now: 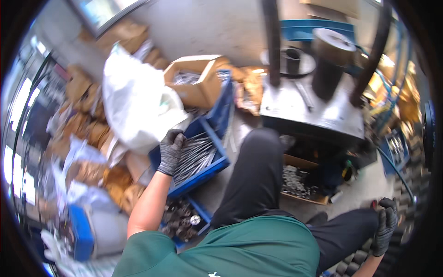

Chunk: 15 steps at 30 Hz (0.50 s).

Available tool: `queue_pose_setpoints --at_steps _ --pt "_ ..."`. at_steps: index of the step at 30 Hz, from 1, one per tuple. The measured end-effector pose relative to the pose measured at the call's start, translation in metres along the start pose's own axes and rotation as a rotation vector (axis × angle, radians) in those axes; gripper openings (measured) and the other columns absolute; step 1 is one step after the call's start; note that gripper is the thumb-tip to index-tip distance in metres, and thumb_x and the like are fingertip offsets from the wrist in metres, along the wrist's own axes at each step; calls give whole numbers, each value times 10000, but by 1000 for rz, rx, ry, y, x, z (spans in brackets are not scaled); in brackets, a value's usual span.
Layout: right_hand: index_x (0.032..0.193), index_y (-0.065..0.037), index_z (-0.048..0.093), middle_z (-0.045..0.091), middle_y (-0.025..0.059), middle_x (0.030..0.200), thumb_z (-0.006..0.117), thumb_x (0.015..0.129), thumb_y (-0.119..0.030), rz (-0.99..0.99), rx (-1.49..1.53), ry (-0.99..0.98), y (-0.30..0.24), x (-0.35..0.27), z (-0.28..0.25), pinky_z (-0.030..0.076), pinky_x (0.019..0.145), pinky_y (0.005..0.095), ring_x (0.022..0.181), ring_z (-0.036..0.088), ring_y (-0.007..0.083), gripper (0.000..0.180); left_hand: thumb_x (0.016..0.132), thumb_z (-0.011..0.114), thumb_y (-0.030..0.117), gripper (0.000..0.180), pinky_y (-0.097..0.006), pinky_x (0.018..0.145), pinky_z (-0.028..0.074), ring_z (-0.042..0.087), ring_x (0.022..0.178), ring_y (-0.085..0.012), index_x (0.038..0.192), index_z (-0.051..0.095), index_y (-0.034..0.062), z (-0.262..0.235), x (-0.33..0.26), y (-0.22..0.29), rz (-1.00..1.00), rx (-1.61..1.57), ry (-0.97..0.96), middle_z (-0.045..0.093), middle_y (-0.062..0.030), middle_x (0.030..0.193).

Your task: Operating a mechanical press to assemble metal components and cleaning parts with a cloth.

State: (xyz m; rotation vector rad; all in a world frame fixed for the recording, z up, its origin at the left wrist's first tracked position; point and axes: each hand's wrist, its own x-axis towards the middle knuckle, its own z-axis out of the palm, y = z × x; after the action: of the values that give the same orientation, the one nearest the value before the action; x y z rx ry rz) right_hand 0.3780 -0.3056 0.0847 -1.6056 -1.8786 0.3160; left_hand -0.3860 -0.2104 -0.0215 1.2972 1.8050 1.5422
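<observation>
fingers (176,137) of the gloved left hand (170,151) curled down onto a pile of thin grey metal rods (197,156), touching their near ends; cannot tell whether any rod is actually pinched. rods lying loose and roughly parallel in a blue plastic crate (213,170), just right of and under the fingertips. gloved right hand (385,226) far off by the right knee, closed in a loose fist, resting against dark ridged rubber; nothing seen clearly inside it. palm side of both hands hidden. white plastic sack (134,104), crumpled and glossy, just above the left hand, covering the crate's far corner. open brown cardboard box (198,85) behind, contents blurred. lower blue crate (184,220) of dark round metal parts partly hidden by the forearm. everything toward the rim smeared and bent
</observation>
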Motion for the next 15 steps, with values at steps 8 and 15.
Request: queue_pose_setpoints --at_steps 8,15 --pt "931 12 607 626 131 963 605 974 -89 -227 110 -424 37 157 94 457 774 357 856 583 251 110 1009 630 76 119 -273 602 505 607 665 -123 1117 665 41 -211 -169 -112 -365 190 551 682 -52 850" --pt "984 -22 718 666 91 850 609 863 23 265 64 -746 132 177 167 536 531 320 663 646 160 169 994 635 76 149 -295 641 523 624 698 -139 1133 667 31 -250 -236 -147 -546 246 682 684 -66 862"
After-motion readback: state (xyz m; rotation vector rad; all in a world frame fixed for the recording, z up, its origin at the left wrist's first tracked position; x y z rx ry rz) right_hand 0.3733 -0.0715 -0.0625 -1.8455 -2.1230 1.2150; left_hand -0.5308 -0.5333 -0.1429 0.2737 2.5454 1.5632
